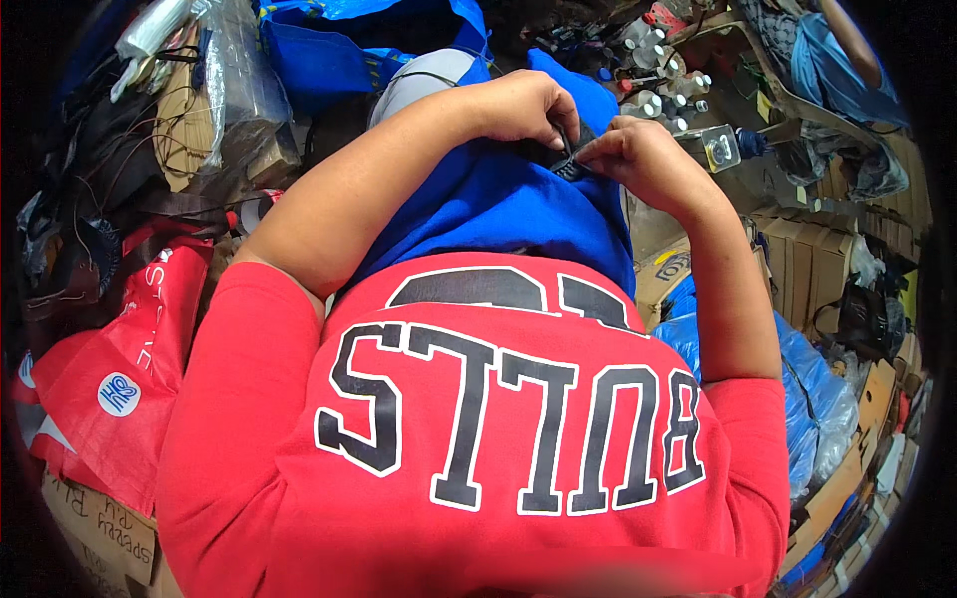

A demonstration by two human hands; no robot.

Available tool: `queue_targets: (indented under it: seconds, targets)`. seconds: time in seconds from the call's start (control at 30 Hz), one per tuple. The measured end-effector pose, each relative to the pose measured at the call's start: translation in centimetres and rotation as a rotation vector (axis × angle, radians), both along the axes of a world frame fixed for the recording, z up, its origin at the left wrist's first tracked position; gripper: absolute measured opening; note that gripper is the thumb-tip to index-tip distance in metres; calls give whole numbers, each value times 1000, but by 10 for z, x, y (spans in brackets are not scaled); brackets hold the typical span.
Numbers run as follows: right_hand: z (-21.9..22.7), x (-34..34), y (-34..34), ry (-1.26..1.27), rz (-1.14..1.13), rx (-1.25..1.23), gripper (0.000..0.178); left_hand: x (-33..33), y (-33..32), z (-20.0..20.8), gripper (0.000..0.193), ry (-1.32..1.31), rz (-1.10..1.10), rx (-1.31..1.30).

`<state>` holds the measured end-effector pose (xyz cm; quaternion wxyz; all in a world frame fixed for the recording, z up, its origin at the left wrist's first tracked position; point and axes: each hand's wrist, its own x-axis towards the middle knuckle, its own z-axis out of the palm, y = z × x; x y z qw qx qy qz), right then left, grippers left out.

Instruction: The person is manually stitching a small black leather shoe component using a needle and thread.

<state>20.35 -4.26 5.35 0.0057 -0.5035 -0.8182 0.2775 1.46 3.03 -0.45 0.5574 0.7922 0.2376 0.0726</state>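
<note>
Above my lap, both hands meet over a small black piece with a ridged surface (568, 167), its kind unclear at this size. The fingers of my left hand (528, 108) are pinched on a thin dark strip at its upper end. From the other side, my right hand (643, 161) grips the piece's edge between thumb and forefinger. A blue cloth (478, 214) covers my lap beneath them, and part of the black piece is hidden by my fingers.
Several clear bottles (670, 85) stand beyond my right hand. A blue bag (339, 60) lies at the far left-centre, near a plastic-wrapped bundle (244, 90). A red bag (145, 369) is at left; blue plastic sheeting (802, 389) and cardboard boxes (807, 259) are at right.
</note>
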Motion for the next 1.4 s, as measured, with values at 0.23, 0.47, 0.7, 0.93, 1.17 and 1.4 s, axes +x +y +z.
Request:
queue_targets:
  seconds: [0.23,0.47,0.7,0.93,1.17,1.4]
  targets:
    - [-31,4,-6,332,-358,-247,12,2,-10,-15,21,-84,157,262]
    - [-25,33,-18,826,-681,-507,21,-43,-47,11,21,76,329,542]
    - [-69,32,-20,526,-450,261,12,-64,-25,18,13,-43,563,707]
    - [-52,4,-9,1992,-1142,-446,34,7,-50,18,41,-846,471,-649]
    - [-50,31,-29,1816,-681,-664,38,-26,-24,1,41,-838,391,-953]
    - [-39,105,-45,511,-718,-348,35,-116,6,7,31,213,475,580]
